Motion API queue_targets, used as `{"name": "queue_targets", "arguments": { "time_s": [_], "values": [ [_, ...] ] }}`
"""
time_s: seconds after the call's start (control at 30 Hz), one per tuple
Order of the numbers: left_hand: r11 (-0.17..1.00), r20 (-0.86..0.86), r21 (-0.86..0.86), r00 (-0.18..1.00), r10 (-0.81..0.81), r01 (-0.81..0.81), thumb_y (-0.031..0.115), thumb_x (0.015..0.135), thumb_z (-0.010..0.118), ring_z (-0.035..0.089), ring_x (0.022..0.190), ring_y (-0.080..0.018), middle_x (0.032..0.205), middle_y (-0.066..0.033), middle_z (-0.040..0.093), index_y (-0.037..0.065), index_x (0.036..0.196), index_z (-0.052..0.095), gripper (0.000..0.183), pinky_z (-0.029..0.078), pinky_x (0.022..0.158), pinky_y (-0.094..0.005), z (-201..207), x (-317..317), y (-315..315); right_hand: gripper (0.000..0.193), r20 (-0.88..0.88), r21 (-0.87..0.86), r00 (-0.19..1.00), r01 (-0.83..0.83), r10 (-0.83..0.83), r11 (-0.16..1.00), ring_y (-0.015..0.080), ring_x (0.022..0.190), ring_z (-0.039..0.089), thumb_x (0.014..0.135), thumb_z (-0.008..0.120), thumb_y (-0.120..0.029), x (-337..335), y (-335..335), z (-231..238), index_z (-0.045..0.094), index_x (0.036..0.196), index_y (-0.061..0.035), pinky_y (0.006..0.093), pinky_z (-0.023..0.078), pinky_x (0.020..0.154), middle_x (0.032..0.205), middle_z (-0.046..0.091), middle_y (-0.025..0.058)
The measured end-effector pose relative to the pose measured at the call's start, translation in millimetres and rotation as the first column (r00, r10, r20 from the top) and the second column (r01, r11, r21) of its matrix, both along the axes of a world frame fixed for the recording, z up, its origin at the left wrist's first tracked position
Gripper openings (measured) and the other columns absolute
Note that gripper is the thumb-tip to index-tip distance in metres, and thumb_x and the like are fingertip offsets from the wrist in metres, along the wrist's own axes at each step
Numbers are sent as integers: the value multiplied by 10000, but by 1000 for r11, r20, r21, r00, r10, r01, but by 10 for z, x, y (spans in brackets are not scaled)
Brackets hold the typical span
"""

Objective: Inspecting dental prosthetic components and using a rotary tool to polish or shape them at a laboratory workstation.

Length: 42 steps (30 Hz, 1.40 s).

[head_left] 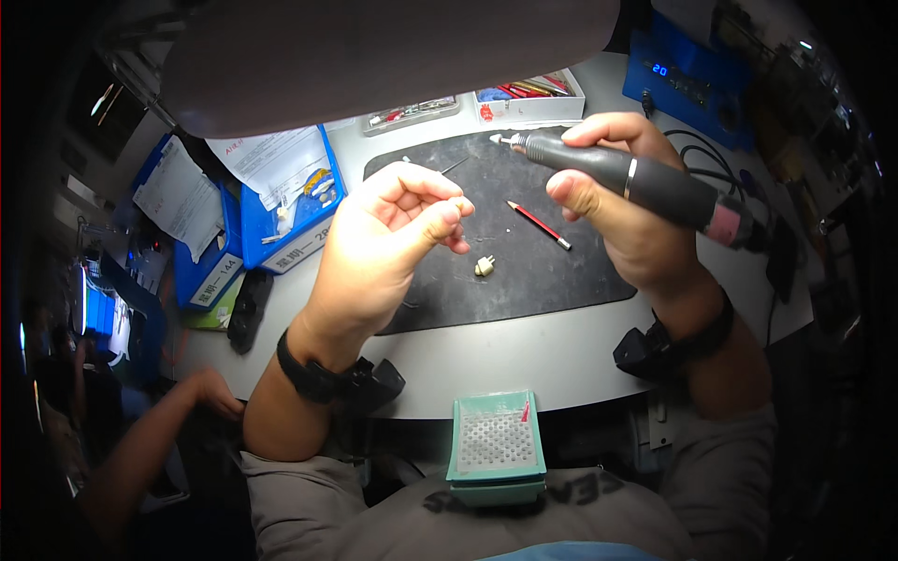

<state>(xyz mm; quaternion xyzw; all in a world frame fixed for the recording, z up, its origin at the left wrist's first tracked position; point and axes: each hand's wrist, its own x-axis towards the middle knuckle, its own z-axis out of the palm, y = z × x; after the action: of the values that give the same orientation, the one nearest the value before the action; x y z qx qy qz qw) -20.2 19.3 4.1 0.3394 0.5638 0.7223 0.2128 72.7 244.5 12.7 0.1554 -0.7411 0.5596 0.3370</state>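
My right hand (pixel 636 201) is wrapped round a black rotary handpiece (pixel 599 170). A small pale grinding tip sticks out of its left end, raised above the mat. My left hand (pixel 393 224) is closed in a pinch of thumb and forefinger, left of that tip and apart from it. Whatever lies between its fingertips is too small to make out. Below and between my hands, a small cream-coloured block with pins, like a dental die (pixel 485 266), rests on the dark mat (pixel 552 280). A red pencil (pixel 539 225) lies near my right hand.
Blue trays (pixel 297 229) with papers and small parts stand at the left. Behind the mat are a white box of pencils and tools (pixel 528 110) and a clear case (pixel 412 116). A blue control unit (pixel 687 79) stands far right. A green perforated tray (pixel 496 439) sits before me. Another person's hand (pixel 217 393) shows lower left.
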Motion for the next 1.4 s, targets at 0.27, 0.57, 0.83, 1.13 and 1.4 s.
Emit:
{"name": "queue_targets", "arguments": {
  "time_s": [0.27,0.57,0.83,1.13,1.4],
  "values": [
    [995,104,99,994,-41,31,30,960,685,674,897,-156,1023,-107,688,-10,1096,609,161,583,823,-308,-87,153,104,389,15,145,1000,-28,26,989,218,967,726,968,665,-48,80,-174,-4,544,1329,25,316,594,864,1066,717,187],
    [993,13,114,1000,-5,4,-8,938,698,692,1003,-173,1119,-146,705,-38,1164,643,234,582,907,-299,-93,254,95,337,-38,155,998,-47,54,987,194,835,734,865,770,-27,51,-270,-128,674,1187,-2,287,580,721,1010,729,174],
    [998,-14,64,1000,-15,16,2,935,706,709,993,-190,1060,-135,727,-35,1087,678,159,583,917,-308,-37,275,88,334,-136,241,985,-67,102,968,210,918,746,844,774,27,29,-232,-113,668,1161,13,295,595,831,1041,743,157],
    [1000,-22,8,1000,12,-12,24,971,652,694,887,-211,1005,-144,691,-29,1056,629,103,603,835,-370,-61,163,79,385,368,-172,930,89,-19,981,68,658,515,1002,655,-390,-116,148,31,738,1043,-16,231,432,607,772,609,8],
    [1000,33,13,999,23,-24,-8,962,646,703,894,-205,998,-136,698,-29,1068,640,108,608,838,-366,-54,172,81,487,561,-234,825,228,-60,945,89,566,542,961,667,-499,-151,293,125,682,767,-52,226,439,536,683,608,29]
  ]
}}
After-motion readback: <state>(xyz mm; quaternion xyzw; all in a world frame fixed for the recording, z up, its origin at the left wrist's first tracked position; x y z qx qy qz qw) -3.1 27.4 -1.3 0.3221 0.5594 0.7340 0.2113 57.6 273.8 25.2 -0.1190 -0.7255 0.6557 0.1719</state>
